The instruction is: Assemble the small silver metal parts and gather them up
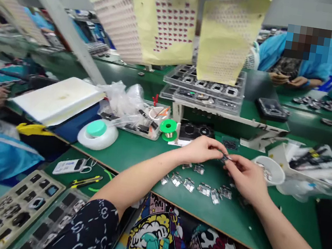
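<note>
Both my hands meet over the green bench point(183, 218), fingers pinched on one small dark electronic part point(225, 158) between them. My left hand point(204, 150) grips its left side. From the right, my right hand point(247, 178) closes on the same part; the fingers hide most of it, so its exact kind is not clear. Below the hands lie several small silvery circuit modules point(204, 189) in a loose row. A white cup point(269, 171) with small parts in it stands just beyond my right hand.
A green solder spool point(168, 129), a white bottle with a turquoise cap point(97, 135) and a tray of bagged parts point(152, 133) stand at left. Clear trays point(205, 84) sit on a raised shelf. Right is a tool bin point(285, 159). Other people work at left and far right.
</note>
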Tool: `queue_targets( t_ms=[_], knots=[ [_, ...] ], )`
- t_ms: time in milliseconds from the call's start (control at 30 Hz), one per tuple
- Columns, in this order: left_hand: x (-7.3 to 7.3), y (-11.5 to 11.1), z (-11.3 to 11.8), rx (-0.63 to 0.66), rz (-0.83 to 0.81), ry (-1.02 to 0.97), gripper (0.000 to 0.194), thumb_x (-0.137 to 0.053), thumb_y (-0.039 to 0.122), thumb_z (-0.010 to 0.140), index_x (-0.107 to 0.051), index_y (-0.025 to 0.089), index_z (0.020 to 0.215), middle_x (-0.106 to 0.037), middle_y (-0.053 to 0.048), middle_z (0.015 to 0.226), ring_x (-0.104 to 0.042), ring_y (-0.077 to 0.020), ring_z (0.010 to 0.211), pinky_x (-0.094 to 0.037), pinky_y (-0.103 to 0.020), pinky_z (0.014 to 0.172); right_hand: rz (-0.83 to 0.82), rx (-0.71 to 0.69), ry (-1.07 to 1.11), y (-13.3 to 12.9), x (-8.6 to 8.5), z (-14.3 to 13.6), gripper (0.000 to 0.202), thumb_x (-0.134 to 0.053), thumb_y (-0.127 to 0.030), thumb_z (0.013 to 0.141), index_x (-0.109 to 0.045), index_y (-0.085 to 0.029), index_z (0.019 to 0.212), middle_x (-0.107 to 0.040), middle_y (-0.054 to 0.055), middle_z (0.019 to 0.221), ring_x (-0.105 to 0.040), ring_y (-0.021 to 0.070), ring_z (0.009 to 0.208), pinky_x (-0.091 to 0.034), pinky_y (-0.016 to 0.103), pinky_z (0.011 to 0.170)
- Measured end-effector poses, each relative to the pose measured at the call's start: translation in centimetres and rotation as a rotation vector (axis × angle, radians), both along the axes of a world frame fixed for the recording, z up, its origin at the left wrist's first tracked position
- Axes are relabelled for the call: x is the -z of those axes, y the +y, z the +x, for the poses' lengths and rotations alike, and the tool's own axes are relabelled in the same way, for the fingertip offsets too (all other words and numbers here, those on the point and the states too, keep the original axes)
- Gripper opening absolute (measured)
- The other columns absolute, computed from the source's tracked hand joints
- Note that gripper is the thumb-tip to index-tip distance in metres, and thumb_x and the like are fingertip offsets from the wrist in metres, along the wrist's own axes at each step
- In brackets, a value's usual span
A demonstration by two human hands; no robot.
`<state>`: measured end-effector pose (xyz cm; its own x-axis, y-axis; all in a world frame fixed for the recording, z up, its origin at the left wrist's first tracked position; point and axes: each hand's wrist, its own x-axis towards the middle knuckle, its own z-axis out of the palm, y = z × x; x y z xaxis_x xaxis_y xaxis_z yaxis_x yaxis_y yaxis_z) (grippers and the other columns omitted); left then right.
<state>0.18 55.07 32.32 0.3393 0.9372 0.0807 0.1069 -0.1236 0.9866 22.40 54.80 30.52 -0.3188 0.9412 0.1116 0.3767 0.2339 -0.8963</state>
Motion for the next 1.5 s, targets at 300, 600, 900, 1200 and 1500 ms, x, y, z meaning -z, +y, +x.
queue_targets(
  t_ms=[300, 600, 900, 1200, 1500],
  knots=[
    [0.5, 0.1, -0.3, -0.052, -0.043, 0.08, 0.018, -0.078, 0.032, 0.083, -0.079, 0.019, 0.096, -0.05, 0.004, 0.068, -0.043, -0.0113, 0.064, -0.033, -0.027, 0.065, 0.102, 0.002, 0.048, 0.1, 1.1, -0.2, 0.022, -0.069, -0.036, 0.095, -0.081, -0.02, 0.103, -0.079, 0.003, 0.088, -0.07, 0.0178, 0.074, -0.053, 0.029, 0.067],
    [1.1, 0.2, -0.3, -0.057, -0.052, 0.148, 0.023, -0.087, 0.037, 0.078, -0.078, 0.02, 0.091, -0.045, 0.005, 0.068, -0.039, -0.0105, 0.063, -0.033, -0.026, 0.063, 0.387, -0.001, -0.105, -0.4, 0.8, 0.0, 0.018, -0.064, -0.026, 0.099, -0.081, -0.02, 0.103, -0.077, 0.002, 0.088, -0.064, 0.0148, 0.071, -0.047, 0.028, 0.067],
    [1.0, -0.3, 0.4, -0.111, 0.066, 0.259, 0.019, -0.08, 0.036, 0.083, -0.077, 0.019, 0.089, -0.046, 0.003, 0.069, -0.04, -0.0113, 0.065, -0.031, -0.026, 0.061, 0.589, -0.008, -0.192, -0.4, 1.3, 0.1, 0.019, -0.061, -0.021, 0.1, -0.08, -0.018, 0.101, -0.073, 0.002, 0.08, -0.062, 0.0144, 0.068, -0.045, 0.028, 0.067],
    [0.8, -0.4, 0.5, -0.142, 0.083, 0.294, 0.016, -0.08, 0.032, 0.079, -0.075, 0.019, 0.086, -0.046, 0.005, 0.069, -0.041, -0.0107, 0.065, -0.031, -0.027, 0.063, 0.594, -0.015, -0.196, -0.3, 1.6, 0.0, 0.016, -0.063, -0.019, 0.099, -0.079, -0.019, 0.099, -0.074, 0.002, 0.081, -0.065, 0.0154, 0.07, -0.047, 0.029, 0.068],
    [1.5, -0.3, 0.7, -0.124, 0.128, 0.301, 0.011, -0.076, 0.028, 0.08, -0.074, 0.019, 0.085, -0.045, 0.005, 0.068, -0.041, -0.0115, 0.066, -0.032, -0.027, 0.064, 0.58, -0.016, -0.195, -0.4, 1.8, 0.0, 0.016, -0.064, -0.017, 0.097, -0.08, -0.019, 0.099, -0.077, 0.003, 0.084, -0.069, 0.0168, 0.074, -0.048, 0.029, 0.07]
  ],
)
